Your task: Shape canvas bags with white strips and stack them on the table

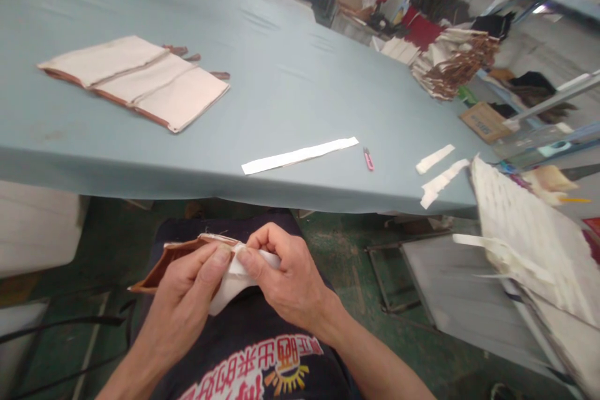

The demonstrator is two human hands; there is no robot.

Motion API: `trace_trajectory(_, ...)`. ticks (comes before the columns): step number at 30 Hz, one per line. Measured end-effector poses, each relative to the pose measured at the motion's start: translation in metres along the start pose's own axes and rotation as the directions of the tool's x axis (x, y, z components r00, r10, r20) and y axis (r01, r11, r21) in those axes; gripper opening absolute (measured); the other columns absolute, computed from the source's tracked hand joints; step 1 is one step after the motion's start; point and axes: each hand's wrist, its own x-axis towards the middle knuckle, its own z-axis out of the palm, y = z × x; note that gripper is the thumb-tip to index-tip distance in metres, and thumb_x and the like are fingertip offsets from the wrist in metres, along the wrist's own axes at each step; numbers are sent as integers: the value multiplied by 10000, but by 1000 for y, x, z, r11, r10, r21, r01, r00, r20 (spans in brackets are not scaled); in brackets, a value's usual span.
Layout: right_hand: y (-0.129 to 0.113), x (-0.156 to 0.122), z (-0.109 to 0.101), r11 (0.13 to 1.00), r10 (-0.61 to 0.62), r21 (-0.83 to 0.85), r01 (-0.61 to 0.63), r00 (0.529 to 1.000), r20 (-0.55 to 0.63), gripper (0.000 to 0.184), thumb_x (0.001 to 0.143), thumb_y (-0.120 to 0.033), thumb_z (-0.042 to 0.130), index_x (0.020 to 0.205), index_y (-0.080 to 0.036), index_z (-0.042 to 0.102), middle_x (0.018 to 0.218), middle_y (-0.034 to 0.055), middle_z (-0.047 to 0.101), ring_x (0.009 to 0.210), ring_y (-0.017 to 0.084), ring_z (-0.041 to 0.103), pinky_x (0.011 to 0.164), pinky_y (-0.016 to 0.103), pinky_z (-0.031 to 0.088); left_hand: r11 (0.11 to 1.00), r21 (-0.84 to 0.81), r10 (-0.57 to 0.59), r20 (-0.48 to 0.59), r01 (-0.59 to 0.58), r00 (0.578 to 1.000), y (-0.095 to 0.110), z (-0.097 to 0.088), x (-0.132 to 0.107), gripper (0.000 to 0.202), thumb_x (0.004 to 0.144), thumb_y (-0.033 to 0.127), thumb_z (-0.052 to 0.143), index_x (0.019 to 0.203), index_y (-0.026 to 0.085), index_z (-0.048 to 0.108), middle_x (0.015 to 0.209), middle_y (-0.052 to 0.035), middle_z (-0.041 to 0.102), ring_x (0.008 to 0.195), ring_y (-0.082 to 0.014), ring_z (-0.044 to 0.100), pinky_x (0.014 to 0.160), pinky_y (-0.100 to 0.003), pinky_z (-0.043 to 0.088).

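Note:
Over my lap, a folded piece (229, 294) with a white fabric side and a brown side is gripped in both hands. My left hand (192, 281) is closed on its edge, thumb pressed against the fingers. Close beside it, my right hand (281, 269) pinches the same edge, and a white strip or flap shows under its fingers. The two thumbs nearly meet at the seam. Beyond them on the table lie a long white strip (300, 156) and pink-handled thread snips (368, 159).
A flat white and brown sewn piece (135, 81) lies on the blue-covered table (262, 94) at the left. Two short white strips (435, 159) are near the right corner. White strips (529, 250) heap on a surface at the right, below shelves with stacked pieces (454, 59).

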Motion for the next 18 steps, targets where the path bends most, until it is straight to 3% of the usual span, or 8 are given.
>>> trace_trajectory(4, -2, 1, 1, 998, -36, -59, 35, 999, -6, 243, 1016, -423, 667, 866, -249, 588, 715, -55, 587, 603, 126, 476, 640, 281, 380, 999, 11, 46, -15, -46, 999, 1, -2, 2, 502, 1057, 493, 566, 627, 240, 624, 566, 24, 617, 456, -140, 446, 406, -264, 353)
trace_trajectory(8, -3, 1, 2, 996, 4, -85, -6, 1000, -20, 263, 1017, -440, 655, 848, -254, 575, 717, -45, 614, 607, 134, 503, 644, 279, 385, 996, 49, 71, -22, -70, 997, 2, -2, 0, 490, 1081, 474, 539, 665, 241, 653, 593, 19, 624, 492, -158, 493, 456, -288, 380)
trace_trajectory(11, -1, 0, 5, 992, -4, -129, -3, 999, -51, 276, 1024, -459, 639, 848, -255, 578, 724, -31, 639, 614, 142, 524, 660, 282, 398, 995, 64, 75, -20, -74, 997, 4, -1, 1, 473, 1060, 450, 542, 635, 252, 612, 542, 44, 513, 468, -154, 424, 436, -300, 333)
trace_trajectory(18, 8, 2, 9, 977, -81, -198, 72, 996, -35, 296, 1050, -498, 589, 880, -258, 619, 798, 15, 726, 701, 175, 629, 736, 294, 483, 1000, 14, -12, -45, 13, 999, -12, 1, 3, 535, 1060, 531, 547, 600, 263, 491, 546, 46, 426, 488, -150, 338, 447, -298, 332)
